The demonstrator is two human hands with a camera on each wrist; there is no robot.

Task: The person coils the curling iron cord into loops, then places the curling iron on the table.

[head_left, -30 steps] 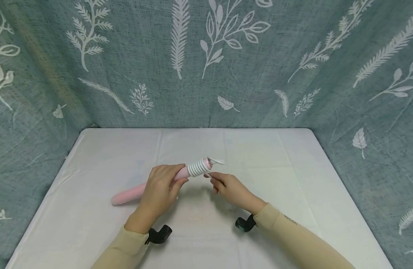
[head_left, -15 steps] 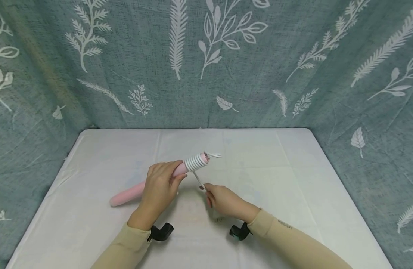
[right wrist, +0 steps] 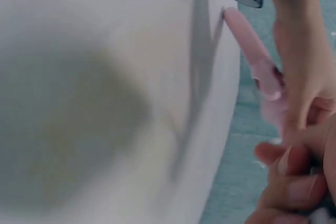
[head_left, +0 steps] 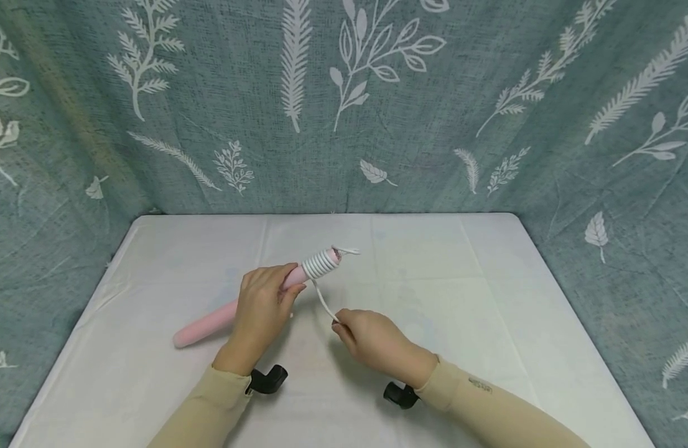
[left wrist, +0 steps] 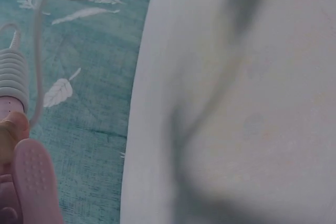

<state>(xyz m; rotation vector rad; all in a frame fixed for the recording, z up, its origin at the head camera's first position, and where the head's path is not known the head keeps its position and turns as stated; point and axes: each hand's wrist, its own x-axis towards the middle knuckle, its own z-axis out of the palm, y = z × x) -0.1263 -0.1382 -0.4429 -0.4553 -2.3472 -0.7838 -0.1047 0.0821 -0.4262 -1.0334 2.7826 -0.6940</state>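
A pink curling iron (head_left: 206, 325) is held slantwise over the table, its barrel pointing lower left. My left hand (head_left: 262, 308) grips it around the middle, hiding that part. White cord is wound in a tight coil (head_left: 320, 264) on the handle's upper end, and a short loop of cord (head_left: 349, 251) sticks out past it. From the coil's lower side a free length of cord (head_left: 324, 303) runs to my right hand (head_left: 377, 342), whose fingers pinch it. The left wrist view shows the dotted thumb lever (left wrist: 35, 182) beside the left fingers.
A white cloth covers the table (head_left: 433, 261). Blue-green curtains (head_left: 209, 81) with white leaf prints stand behind and along both sides. Black wrist cameras (head_left: 269, 379) hang at the inner side of each wrist.
My right hand has moved from beside the coil down toward me, and a longer piece of cord now shows between them. The curling iron has shifted slightly left and its coiled end has risen.
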